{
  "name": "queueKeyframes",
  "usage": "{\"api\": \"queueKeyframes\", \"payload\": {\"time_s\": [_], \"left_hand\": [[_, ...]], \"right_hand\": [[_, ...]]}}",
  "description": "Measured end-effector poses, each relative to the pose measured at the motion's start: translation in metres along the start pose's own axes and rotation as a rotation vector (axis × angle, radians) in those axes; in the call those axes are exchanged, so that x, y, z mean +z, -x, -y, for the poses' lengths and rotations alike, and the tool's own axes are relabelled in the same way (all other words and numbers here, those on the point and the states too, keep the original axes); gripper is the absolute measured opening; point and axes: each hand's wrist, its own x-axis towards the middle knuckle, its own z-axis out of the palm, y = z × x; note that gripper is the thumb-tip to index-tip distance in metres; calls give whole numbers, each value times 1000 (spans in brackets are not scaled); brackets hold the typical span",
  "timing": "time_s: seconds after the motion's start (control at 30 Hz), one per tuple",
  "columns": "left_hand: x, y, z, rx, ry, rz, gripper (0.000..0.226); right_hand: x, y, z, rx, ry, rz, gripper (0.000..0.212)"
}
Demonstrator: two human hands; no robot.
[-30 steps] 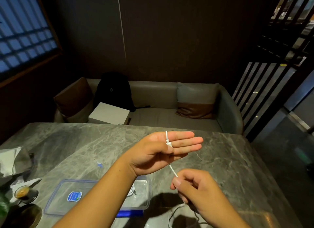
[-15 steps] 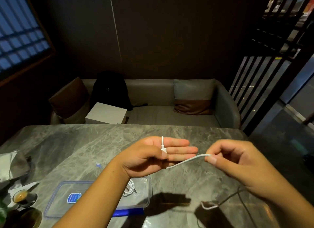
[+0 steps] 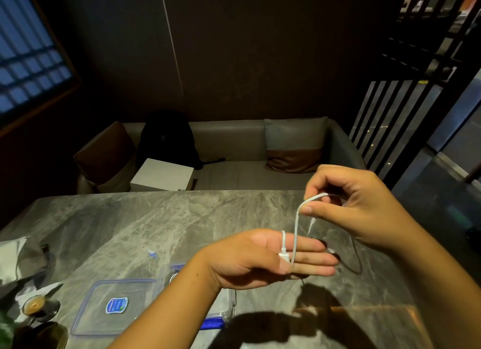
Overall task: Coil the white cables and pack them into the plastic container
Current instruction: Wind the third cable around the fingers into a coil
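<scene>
My left hand (image 3: 263,257) is held flat over the table, fingers pointing right, thumb pinning the plug end of a white cable (image 3: 296,231) against the fingers. The cable rises in a loop from those fingers to my right hand (image 3: 359,210), which pinches it between thumb and forefinger up and to the right. The rest of the cable hangs from the right hand and trails over the table. The clear plastic container (image 3: 229,307) with blue clips sits under my left forearm, mostly hidden. Its lid (image 3: 114,305), with a blue label, lies to its left.
The grey marble table (image 3: 156,223) carries a small glass of coffee (image 3: 36,307) and crumpled paper (image 3: 13,257) at the left edge. Behind the table is a sofa with a black backpack (image 3: 166,137), a white box (image 3: 162,175) and cushions.
My right hand has swung from low near the table, out to the right, then up above the left fingers, carrying the cable into a loop over them. The left hand stayed flat.
</scene>
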Motion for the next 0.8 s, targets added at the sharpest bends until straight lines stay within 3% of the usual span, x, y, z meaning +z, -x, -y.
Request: {"api": "queueKeyframes", "payload": {"time_s": [0.17, 0.43, 0.63, 0.8], "left_hand": [[9, -4, 3, -13, -36, 155, 66], [13, -4, 1, -50, -50, 190, 58], [14, -3, -6, 41, -104, 68, 45], [11, -1, -11, 81, -125, 21, 45]], "right_hand": [[8, -15, 5, -36, -39, 125, 18], [27, -26, -7, 9, -199, 259, 16], [40, -25, -27, 141, -444, 104, 13], [48, -20, -38, 203, -395, 63, 11]]}}
